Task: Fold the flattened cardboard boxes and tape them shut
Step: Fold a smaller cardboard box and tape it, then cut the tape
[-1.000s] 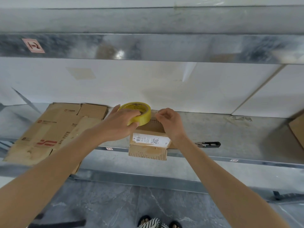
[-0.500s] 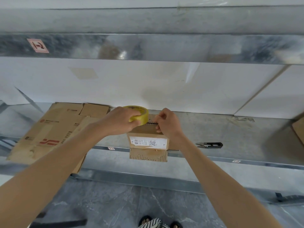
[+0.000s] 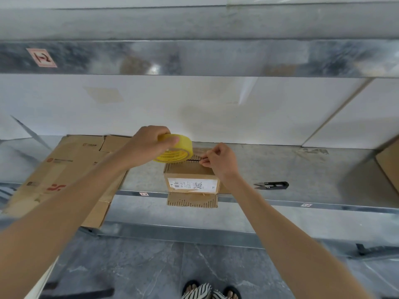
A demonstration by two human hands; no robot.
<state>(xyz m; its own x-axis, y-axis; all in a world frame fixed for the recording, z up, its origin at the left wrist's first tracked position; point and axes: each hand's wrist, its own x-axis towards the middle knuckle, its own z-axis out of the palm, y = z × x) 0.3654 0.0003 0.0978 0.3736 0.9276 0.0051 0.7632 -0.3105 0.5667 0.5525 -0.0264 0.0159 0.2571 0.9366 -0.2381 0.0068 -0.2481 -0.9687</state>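
A small folded cardboard box (image 3: 190,172) with a white label stands at the front edge of the metal shelf (image 3: 280,167), one flap hanging down over the edge. My left hand (image 3: 146,145) grips a yellow tape roll (image 3: 176,151), tilted, just above the box's far left top. My right hand (image 3: 222,164) rests on the box's top right and pinches something thin at the seam, probably the tape end; the tape itself is too clear to make out.
Flattened cardboard boxes (image 3: 64,171) lie on the shelf to the left, overhanging its front. Black thread snips (image 3: 272,185) lie to the right of the box. Another carton's corner (image 3: 388,167) shows at the far right. An upper metal shelf (image 3: 194,57) runs overhead.
My left hand has lifted the tape roll and tilted it, moving it slightly left and back. My right hand's fingers have come down to pinch at the box's top seam.
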